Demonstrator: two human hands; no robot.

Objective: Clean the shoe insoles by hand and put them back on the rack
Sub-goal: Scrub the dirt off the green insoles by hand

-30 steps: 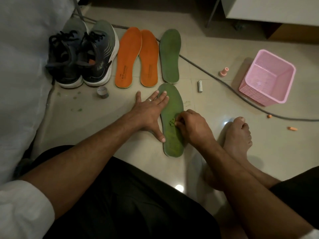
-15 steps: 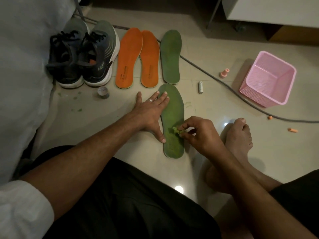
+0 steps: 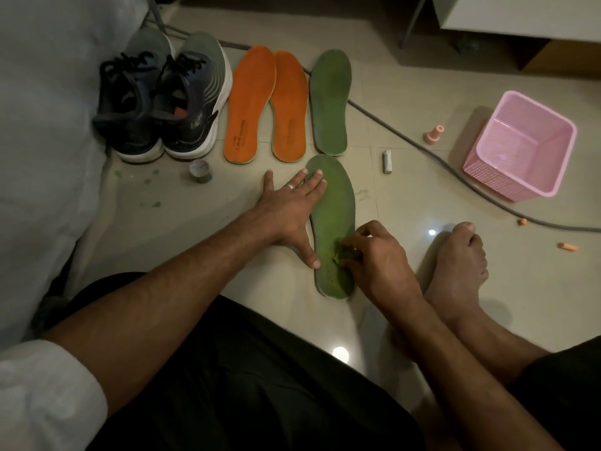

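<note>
Here the near green insole [image 3: 331, 219] lies flat on the floor [image 3: 406, 203], just in front of the person's lap, w/ the left hand [image 3: 289, 213] spread flat beside it: fingertips [image 3: 317, 177] press its toe edge, thumb against its lower left edge. Prob. that's to pin it so it won't slide while the other hand works. The right hand [image 3: 377, 255] sits over the heel half, fingers curled, grip closed on a small green bit [image 3: 340, 253] pinched at the insole's surface, likely dirt or peeling foam being picked off.

Insole looks worn: dull green, mottled, rough and flaky toward the heel. Beyond its toe lies a second green insole [image 3: 330, 102]; left of that, two orange insoles [image 3: 266, 105], then dark sneakers [image 3: 162, 99]. A pink basket [image 3: 520, 148] stands well right of it.
</note>
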